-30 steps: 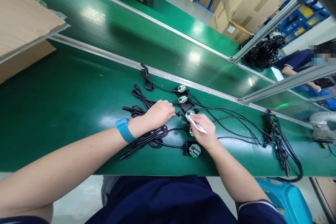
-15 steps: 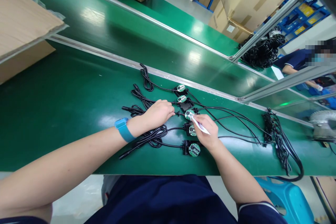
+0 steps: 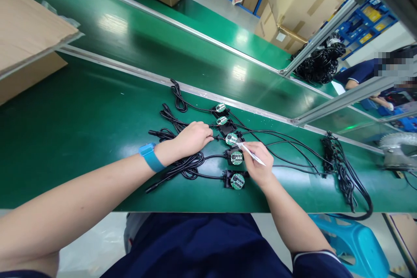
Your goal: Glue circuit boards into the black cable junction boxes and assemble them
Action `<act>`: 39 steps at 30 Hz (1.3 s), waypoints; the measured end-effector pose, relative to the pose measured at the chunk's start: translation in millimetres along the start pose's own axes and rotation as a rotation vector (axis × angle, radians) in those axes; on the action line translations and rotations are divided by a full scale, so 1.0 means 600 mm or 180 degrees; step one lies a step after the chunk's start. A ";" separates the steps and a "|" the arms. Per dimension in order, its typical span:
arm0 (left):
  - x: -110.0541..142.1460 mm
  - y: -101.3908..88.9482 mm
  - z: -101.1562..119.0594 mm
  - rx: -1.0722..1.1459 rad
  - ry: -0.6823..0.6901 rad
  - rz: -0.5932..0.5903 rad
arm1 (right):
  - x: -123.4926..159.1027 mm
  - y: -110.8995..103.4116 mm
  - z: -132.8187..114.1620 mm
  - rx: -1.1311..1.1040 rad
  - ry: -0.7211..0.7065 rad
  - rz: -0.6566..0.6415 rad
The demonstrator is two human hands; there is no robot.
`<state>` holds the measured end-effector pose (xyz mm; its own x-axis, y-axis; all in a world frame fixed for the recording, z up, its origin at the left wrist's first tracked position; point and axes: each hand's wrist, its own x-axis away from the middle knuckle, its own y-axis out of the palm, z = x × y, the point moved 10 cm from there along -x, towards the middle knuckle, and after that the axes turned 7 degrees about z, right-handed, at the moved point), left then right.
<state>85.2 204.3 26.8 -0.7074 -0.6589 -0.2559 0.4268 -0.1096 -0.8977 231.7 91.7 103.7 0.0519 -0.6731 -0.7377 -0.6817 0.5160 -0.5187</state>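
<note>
My left hand (image 3: 196, 138) is closed in a pinch on the black cable (image 3: 220, 138) of the middle round green circuit board (image 3: 231, 139). My right hand (image 3: 260, 163) grips a slim white tube (image 3: 254, 154), its narrow tip close to that board's right edge; whether it touches, I cannot tell. Two more boards sit beyond, the farthest board (image 3: 220, 107) near the metal rail. On the near side are another board (image 3: 236, 158) and the nearest board (image 3: 237, 181), each on a black plastic housing. Bundled black cables (image 3: 187, 167) lie under and around my left wrist.
A metal rail (image 3: 137, 71) runs behind the boards across the green bench (image 3: 81, 139). More black cables (image 3: 345, 178) lie at the right, near a metal machine part (image 3: 397, 150). Cardboard (image 3: 32, 26) juts in from the left. A co-worker's arm (image 3: 368, 93) shows behind the frame.
The tube's tip has drawn back slightly to the right from over the middle board. My left hand keeps its pinch by the cable. The whole view has shifted a little.
</note>
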 end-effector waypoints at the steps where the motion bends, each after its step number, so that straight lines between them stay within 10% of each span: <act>1: 0.002 -0.009 0.003 -0.0028 -0.0013 0.0036 | -0.001 -0.004 -0.001 0.0001 0.0034 0.0050; 8: 0.038 -0.067 0.069 0.0259 -0.0008 0.0203 | -0.002 -0.011 -0.014 -0.0009 0.0226 0.0027; 17: 0.042 0.006 0.094 0.0141 0.0068 -0.0522 | -0.048 0.019 -0.034 0.0548 0.0242 -0.1070; 39: 0.042 0.022 0.080 0.0741 0.0049 -0.0275 | -0.044 0.097 -0.044 0.0593 -0.0090 -0.2331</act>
<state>99.7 150.6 25.8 -0.7546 -0.6285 -0.1887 0.4814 -0.3348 -0.8100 171.4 125.8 104.3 0.4647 -0.8657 -0.1859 -0.3313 0.0247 -0.9432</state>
